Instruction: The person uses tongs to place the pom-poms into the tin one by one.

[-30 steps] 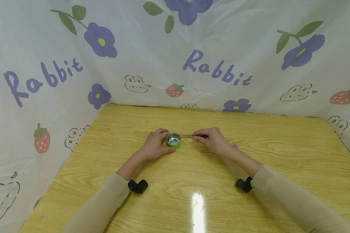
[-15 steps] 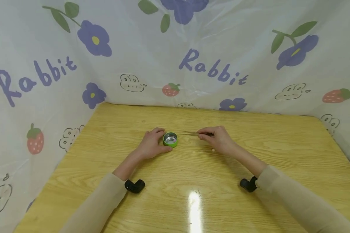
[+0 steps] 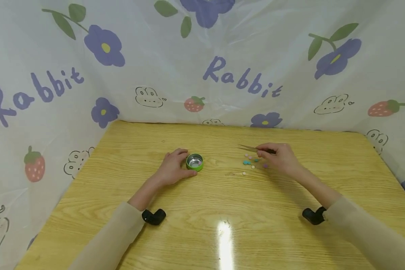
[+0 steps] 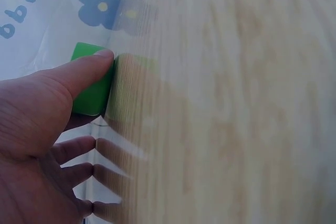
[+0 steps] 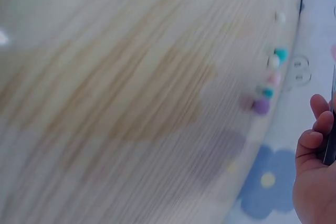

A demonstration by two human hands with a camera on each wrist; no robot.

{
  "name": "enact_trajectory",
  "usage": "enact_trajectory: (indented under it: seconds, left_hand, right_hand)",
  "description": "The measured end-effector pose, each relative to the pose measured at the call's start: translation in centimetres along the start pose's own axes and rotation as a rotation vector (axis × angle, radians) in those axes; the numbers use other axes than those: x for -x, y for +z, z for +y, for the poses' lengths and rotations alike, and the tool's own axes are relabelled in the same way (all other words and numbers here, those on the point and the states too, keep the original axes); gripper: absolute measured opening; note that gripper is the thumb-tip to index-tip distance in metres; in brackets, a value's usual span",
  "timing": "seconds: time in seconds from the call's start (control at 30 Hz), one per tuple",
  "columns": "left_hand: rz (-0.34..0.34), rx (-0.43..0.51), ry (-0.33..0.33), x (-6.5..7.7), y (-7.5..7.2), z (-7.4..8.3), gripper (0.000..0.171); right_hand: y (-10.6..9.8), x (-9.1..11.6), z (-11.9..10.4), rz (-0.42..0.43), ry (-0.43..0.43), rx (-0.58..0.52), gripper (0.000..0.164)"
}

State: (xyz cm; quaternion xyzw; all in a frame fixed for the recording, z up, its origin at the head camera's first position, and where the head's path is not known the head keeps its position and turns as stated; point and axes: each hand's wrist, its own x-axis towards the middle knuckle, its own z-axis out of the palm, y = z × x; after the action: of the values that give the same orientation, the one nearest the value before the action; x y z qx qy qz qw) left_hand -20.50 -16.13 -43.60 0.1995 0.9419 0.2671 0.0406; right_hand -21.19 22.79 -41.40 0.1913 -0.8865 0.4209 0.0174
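Observation:
A small round green tin with a silvery inside stands upright on the table, a tiny pinkish bead in it. My left hand grips it from the left, the thumb along its near side and a finger at its far side. My right hand pinches a pair of tweezers, their points aimed left, apart and holding nothing. Below the tweezers lie several beads: turquoise ones, a purple bead beside the hand, and pale pink ones.
A white bead lies at the end of a thin thread-like piece, nearer to me than the others. The wooden table reaches back to a patterned cloth. Black wrist cameras hang under both sleeves.
My right hand has moved right with the tweezers, away from the tin, uncovering the beads. My left hand stays on the tin. The view has shifted slightly.

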Motion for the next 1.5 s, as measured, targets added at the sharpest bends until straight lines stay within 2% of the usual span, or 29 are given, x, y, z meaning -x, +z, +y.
enact_trajectory:
  seconds: [0.1,0.27,0.6,0.77,1.07,1.5]
  left_hand:
    - [0.0,-0.001,0.001,0.0,0.0,0.1,0.076]
    - [-0.002,0.001,-0.002,0.1,-0.1,0.2,0.076]
    - [-0.006,0.01,0.002,0.1,0.0,0.1,0.076]
    - [-0.005,0.011,0.007,0.1,0.1,0.0,0.075]
    - [-0.004,0.007,0.007,0.1,0.0,0.2,0.076]
    - [-0.003,0.013,0.007,0.2,-0.2,0.3,0.075]
  right_hand:
    - [-1.5,1.0,0.9,0.049,-0.016,0.051,0.023]
    - [-3.6,2.9,2.3,0.105,0.022,0.08,0.023]
    - [-6.2,5.4,4.6,0.117,0.064,0.115,0.023]
    - [-6.5,6.1,5.4,0.094,0.078,0.146,0.023]
    - [-5.9,6.8,5.9,-0.056,0.085,0.124,0.023]
    - [-5.3,6.5,5.6,-0.08,0.113,0.125,0.023]
